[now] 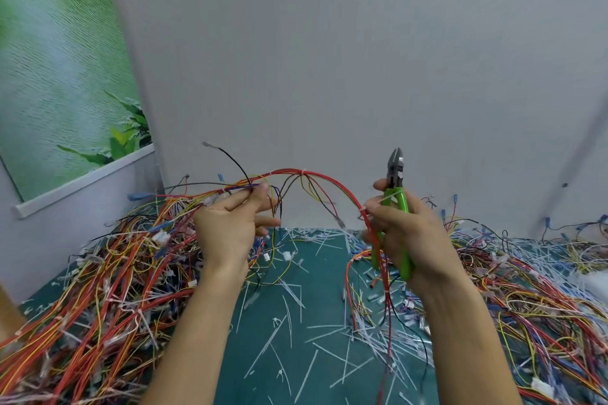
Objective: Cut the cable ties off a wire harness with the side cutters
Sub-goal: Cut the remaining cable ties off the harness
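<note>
Raised at centre frame: a wire harness [296,174] of mostly red strands, arched between both hands, well above the green surface [289,299]. At the top of the arch, a white cable tie [303,171], uncut. Possibly another just beside the right fingers.

Likely risks, judged from this pose:
- Nicking insulation by closing the blades on a strand instead of the tie, given the loose branch wires fanning out right under the top tie.
- Snagging of dangling ends in the tangled wire piles [98,273] at lower left and lower right.
- Slipping of the harness, shared in one grip with the tool.
- A snipped tie flying toward the face, with the cutter tip pointing up.

Left of centre, the left hand [227,227], back toward the camera, thumb and forefinger pinching the harness, other fingers spread loose. Right of centre, the right hand [411,233], wrapped round the green handles of the side cutters [396,174], also trapping the harness against them. Jaws upright, apparently closed, clear of any tie. Below, cut ties [279,335] littered across the surface.
</note>
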Motion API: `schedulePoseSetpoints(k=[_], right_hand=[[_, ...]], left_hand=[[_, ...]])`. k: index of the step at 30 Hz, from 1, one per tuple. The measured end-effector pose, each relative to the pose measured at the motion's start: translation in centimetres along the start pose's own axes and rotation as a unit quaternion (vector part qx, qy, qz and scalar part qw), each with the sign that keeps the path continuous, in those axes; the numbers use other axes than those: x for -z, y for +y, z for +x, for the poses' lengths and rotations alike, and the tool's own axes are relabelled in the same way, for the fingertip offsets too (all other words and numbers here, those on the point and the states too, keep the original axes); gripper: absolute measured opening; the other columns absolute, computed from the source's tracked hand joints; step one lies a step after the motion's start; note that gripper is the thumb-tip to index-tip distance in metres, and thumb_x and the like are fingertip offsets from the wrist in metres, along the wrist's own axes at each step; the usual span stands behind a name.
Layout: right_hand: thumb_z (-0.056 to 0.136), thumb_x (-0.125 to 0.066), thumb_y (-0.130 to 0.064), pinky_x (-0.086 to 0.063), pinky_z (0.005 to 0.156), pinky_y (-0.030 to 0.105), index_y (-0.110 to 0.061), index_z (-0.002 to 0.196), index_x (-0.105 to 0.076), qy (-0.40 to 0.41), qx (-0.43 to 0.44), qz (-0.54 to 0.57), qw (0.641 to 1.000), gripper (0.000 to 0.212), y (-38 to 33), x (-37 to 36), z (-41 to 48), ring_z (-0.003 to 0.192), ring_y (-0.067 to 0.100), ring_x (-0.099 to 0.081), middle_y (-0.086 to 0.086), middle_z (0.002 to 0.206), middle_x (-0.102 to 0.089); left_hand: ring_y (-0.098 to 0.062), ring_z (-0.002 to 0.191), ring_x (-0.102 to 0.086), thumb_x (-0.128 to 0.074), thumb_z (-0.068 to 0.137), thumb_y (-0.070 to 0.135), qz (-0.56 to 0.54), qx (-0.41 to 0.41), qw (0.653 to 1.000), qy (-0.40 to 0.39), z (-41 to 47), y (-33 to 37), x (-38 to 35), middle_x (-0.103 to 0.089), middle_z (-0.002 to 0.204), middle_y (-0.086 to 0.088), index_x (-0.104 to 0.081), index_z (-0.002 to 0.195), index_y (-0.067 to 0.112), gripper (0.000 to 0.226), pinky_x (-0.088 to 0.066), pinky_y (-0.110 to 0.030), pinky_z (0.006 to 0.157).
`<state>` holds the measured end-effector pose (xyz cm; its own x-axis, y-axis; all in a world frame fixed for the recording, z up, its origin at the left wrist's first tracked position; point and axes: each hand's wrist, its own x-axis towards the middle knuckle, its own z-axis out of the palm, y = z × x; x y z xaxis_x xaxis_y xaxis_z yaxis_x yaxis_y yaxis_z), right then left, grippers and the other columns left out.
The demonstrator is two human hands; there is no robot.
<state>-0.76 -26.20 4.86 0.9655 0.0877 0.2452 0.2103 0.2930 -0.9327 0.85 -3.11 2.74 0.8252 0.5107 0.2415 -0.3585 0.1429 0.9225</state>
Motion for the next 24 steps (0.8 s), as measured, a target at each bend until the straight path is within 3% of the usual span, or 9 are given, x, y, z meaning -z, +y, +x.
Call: schedulePoseSetpoints(k=[3, 4, 7, 9, 11, 13, 16, 21, 24], right_hand=[[0.086, -0.073, -0.004, -0.051, 0.065, 0.035, -0.018, 0.114, -0.067, 0.003, 0.005, -0.009, 1.000, 0.031, 0.1, -0.3, 0.0, 0.066, 0.010, -0.061, 0.000, 0.082, -0.069], [0.082, -0.075, -0.009, -0.052, 0.063, 0.032, -0.019, 0.113, -0.067, 0.006, 0.009, -0.017, 1.000, 0.033, 0.2, -0.4, 0.0, 0.066, 0.010, -0.061, 0.000, 0.083, -0.069], [0.088, -0.076, -0.011, -0.051, 0.057, 0.022, -0.024, 0.111, -0.067, 0.012, 0.023, -0.062, 0.998, 0.028, 0.4, -0.8, -0.1, 0.067, 0.009, -0.061, -0.004, 0.080, -0.068], [0.093, -0.072, -0.009, -0.051, 0.058, 0.021, -0.026, 0.111, -0.067, 0.012, 0.031, -0.094, 0.995, 0.026, 0.8, -1.1, -0.1, 0.067, 0.008, -0.060, -0.007, 0.078, -0.066], [0.094, -0.072, -0.011, -0.050, 0.063, 0.026, -0.027, 0.111, -0.066, 0.007, 0.044, -0.121, 0.992, 0.025, 1.1, -1.6, -0.1, 0.069, 0.010, -0.059, -0.008, 0.078, -0.065], [0.094, -0.071, -0.010, -0.049, 0.070, 0.029, -0.025, 0.112, -0.065, -0.001, 0.058, -0.130, 0.990, 0.024, 1.4, -2.4, -0.2, 0.070, 0.011, -0.057, -0.007, 0.077, -0.064], [0.094, -0.069, -0.005, -0.050, 0.066, 0.022, -0.020, 0.113, -0.062, -0.001, 0.070, -0.111, 0.991, 0.025, 1.8, -3.2, -0.1, 0.068, 0.008, -0.060, -0.004, 0.077, -0.066], [0.092, -0.073, -0.008, -0.053, 0.064, 0.024, -0.021, 0.113, -0.064, 0.013, 0.051, -0.097, 0.994, 0.027, 2.1, -2.8, 0.0, 0.073, 0.014, -0.064, -0.002, 0.082, -0.071], [0.091, -0.074, -0.005, -0.055, 0.065, 0.027, -0.018, 0.113, -0.065, 0.014, 0.037, -0.074, 0.996, 0.027, 2.3, -2.8, 0.2, 0.074, 0.021, -0.064, 0.003, 0.084, -0.071]], left_hand=[[-0.021, 0.050, -0.070, -0.079, 0.086, 0.030, 0.185, -0.084, 0.979, -0.019, 0.4, -0.7, 0.7, -0.074, 0.062, 0.000, -0.079, 0.079, 0.021, 0.011, -0.053, -0.026, 0.044], [-0.021, 0.052, -0.071, -0.075, 0.091, 0.031, 0.284, -0.096, 0.952, -0.056, 0.6, -1.0, 1.0, -0.072, 0.061, 0.000, -0.078, 0.074, 0.021, 0.019, -0.057, -0.030, 0.051], [-0.023, 0.066, -0.068, -0.051, 0.105, 0.037, 0.538, -0.041, 0.818, -0.199, 0.4, -1.3, 1.2, -0.073, 0.073, -0.009, -0.073, 0.078, 0.010, 0.044, -0.056, -0.038, 0.072], [-0.025, 0.069, -0.071, -0.048, 0.105, 0.038, 0.558, -0.028, 0.792, -0.246, -0.1, -0.9, 0.8, -0.075, 0.077, -0.011, -0.073, 0.081, 0.006, 0.047, -0.057, -0.039, 0.075], [-0.019, 0.065, -0.073, -0.053, 0.102, 0.045, 0.503, -0.081, 0.825, -0.245, -1.3, -0.1, 0.0, -0.075, 0.068, -0.002, -0.075, 0.077, 0.011, 0.048, -0.060, -0.039, 0.072], [-0.011, 0.061, -0.072, -0.055, 0.099, 0.053, 0.387, -0.090, 0.879, -0.264, -2.8, 0.8, -1.0, -0.073, 0.064, 0.006, -0.076, 0.074, 0.017, 0.049, -0.061, -0.037, 0.068], [-0.019, 0.069, -0.074, -0.055, 0.100, 0.049, 0.206, 0.032, 0.924, -0.319, -4.3, 1.2, -2.5, -0.075, 0.077, 0.002, -0.078, 0.089, 0.017, 0.040, -0.062, -0.042, 0.062], [-0.010, 0.064, -0.057, -0.062, 0.097, 0.027, -0.017, 0.191, 0.925, -0.329, -4.1, 0.6, -3.2, -0.067, 0.083, -0.002, -0.068, 0.121, 0.000, 0.036, -0.046, -0.023, 0.050], [-0.010, 0.063, -0.047, -0.058, 0.100, 0.024, -0.072, 0.222, 0.905, -0.356, -3.7, 0.3, -3.3, -0.058, 0.084, -0.004, -0.066, 0.127, 0.000, 0.037, -0.038, -0.022, 0.049]])
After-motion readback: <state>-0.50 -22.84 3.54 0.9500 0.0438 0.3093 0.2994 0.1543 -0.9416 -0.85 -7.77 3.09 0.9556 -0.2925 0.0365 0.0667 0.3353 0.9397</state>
